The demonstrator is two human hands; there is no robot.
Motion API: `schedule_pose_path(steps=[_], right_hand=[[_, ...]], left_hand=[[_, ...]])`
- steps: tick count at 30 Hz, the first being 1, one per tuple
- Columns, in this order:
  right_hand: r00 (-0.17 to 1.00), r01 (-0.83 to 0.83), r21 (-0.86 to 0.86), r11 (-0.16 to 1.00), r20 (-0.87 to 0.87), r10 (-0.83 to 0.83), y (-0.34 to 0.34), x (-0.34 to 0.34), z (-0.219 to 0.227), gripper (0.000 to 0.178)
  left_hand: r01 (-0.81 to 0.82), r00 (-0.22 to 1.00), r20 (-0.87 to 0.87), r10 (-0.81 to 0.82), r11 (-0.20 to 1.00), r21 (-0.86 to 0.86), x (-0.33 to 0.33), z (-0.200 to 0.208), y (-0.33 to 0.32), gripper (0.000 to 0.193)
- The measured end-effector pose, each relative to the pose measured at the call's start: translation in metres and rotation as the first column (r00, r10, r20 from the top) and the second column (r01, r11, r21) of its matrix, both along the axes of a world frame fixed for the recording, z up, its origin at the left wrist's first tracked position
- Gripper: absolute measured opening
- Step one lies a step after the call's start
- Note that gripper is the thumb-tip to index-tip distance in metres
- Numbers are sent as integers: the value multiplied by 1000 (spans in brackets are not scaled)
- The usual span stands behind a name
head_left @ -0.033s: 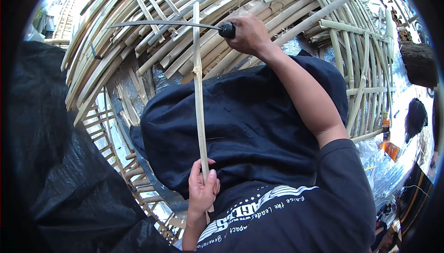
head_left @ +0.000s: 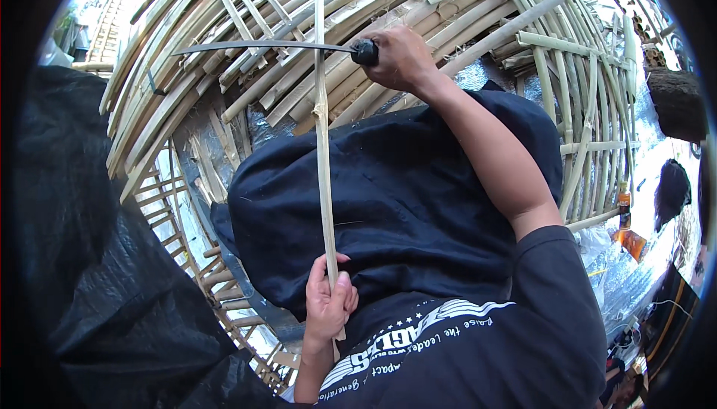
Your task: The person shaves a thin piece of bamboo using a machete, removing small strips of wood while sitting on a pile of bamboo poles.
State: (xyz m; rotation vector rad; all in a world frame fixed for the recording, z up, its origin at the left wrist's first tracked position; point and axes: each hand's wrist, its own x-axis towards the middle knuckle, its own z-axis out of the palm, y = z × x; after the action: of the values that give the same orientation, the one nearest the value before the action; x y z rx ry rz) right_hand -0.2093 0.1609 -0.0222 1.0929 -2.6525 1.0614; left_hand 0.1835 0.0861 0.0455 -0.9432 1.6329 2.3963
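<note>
Since the previous view, the long, dark, slightly curved metal blade [head_left: 261, 44] has been brought a little nearer the left hand [head_left: 330, 301], and the tip of the long, narrow, pale bamboo strip [head_left: 323, 162] is left standing slightly farther beyond it. By this, the work along the strip is judged to have been advanced only slightly; whether the edge bites cannot be told.

The stubby black handle [head_left: 365, 52] is wrapped by the closed fingers of the right hand [head_left: 403, 58], with the blade extended leftward from them across the strip's upper part. The strip's lower end is pinched between the left thumb and curled fingers; its length is extended away from them, over the black cloth [head_left: 388, 177] on the lap.

Two hands, one blade, one handle, one strip and one black cloth are counted. One small orange-brown bottle [head_left: 624, 207] is seen far right of the right fingers. Beyond those fingers, pale split-bamboo lengths [head_left: 448, 28] are piled too densely to be counted.
</note>
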Motion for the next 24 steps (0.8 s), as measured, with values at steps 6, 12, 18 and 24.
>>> schedule_pose_path(steps=[6, 12, 18, 24], right_hand=[[995, -103, 13, 995, 14, 103, -5, 22, 12, 24], [988, -154, 27, 988, -19, 154, -5, 25, 8, 18], [984, -169, 60, 984, -49, 172, -6, 30, 16, 16], [984, -164, -38, 986, -74, 161, -1, 31, 22, 14]], left_hand=[[117, 993, -41, -112, 981, 157, -18, -5, 1, 34], [206, 974, 132, -183, 960, -190, -18, -4, -3, 28], [189, 981, 159, -112, 738, -648, -18, -7, 8, 35], [134, 986, 165, -21, 684, -717, -22, -5, 6, 43]])
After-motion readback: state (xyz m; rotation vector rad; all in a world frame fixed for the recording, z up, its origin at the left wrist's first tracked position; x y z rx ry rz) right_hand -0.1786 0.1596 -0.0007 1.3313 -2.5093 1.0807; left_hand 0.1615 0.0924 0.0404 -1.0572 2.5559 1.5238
